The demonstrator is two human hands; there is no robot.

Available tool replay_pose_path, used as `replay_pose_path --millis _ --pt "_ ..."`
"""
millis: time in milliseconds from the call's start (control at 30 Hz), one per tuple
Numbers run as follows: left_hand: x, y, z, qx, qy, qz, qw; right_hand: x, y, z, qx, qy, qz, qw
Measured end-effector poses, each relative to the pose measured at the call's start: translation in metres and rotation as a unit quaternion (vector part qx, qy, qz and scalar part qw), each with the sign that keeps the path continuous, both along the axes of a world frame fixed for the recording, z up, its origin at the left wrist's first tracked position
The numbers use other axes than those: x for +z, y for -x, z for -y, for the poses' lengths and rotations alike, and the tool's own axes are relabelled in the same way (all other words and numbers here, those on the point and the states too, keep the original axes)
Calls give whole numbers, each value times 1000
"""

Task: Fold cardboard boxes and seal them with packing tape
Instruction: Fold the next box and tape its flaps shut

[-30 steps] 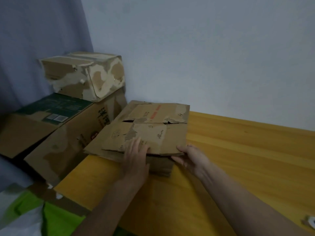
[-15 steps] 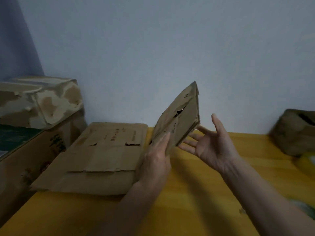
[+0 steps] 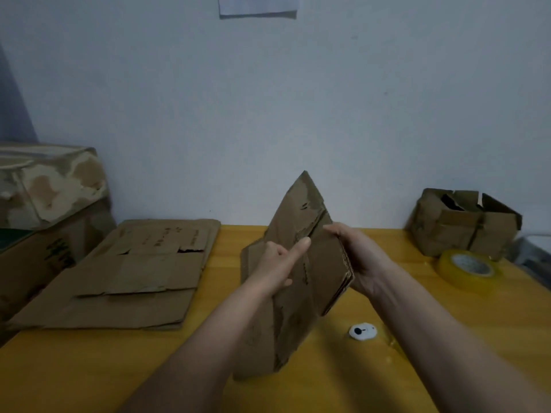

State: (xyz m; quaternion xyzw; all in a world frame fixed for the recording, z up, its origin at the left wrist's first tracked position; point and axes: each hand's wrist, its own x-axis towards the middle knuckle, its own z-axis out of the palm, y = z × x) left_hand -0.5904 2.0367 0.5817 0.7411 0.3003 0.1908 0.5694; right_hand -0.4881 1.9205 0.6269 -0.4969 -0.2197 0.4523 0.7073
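Yellow table [image 3: 447, 338] – both hands' fingers grip flattened box [image 3: 298, 293]; rear box [image 3: 462, 231] open, contents unclear.

Flattened brown cardboard box [image 3: 301, 263], upright, tilted; tape roll [image 3: 468, 268] right

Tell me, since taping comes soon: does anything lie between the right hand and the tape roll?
Nothing visible does. The right hand grips the flattened box with the left hand; bare table separates it from the tape roll. The small white object lies nearer, off that line.
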Motion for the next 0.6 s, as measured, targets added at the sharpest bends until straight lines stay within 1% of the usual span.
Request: replay_pose_path --millis 33,100,133,233,300,333,433,533,600 --pt "1 -3 -1 13 13 -2 1000 -2 4 3 6 -1 5 1000" --pt "6 -3 2 -5 42 -24 999 -9 11 7 19 -10 7 1000" --pt "9 -3 3 -12 38 -42 998 -12 13 9 21 -13 6 1000" --pt "13 -9 1 -18 -35 -103 994 -15 20 10 16 -27 -17 999" --pt "8 -16 -5 17 -78 -139 987 -17 20 8 15 -25 -25 999" --pt "8 -18 -7 40 -98 -144 984 -18 20 6 17 -24 -26 999" --pt "4 -20 -7 94 -171 -107 975 -19 20 4 41 -38 -33 998" --pt "6 -18 -10 101 -317 -104 937 -20 20 -1 54 -52 -19 997" --pt "7 -22 -16 102 -360 -126 919 -22 19 -6 60 -46 5 997"
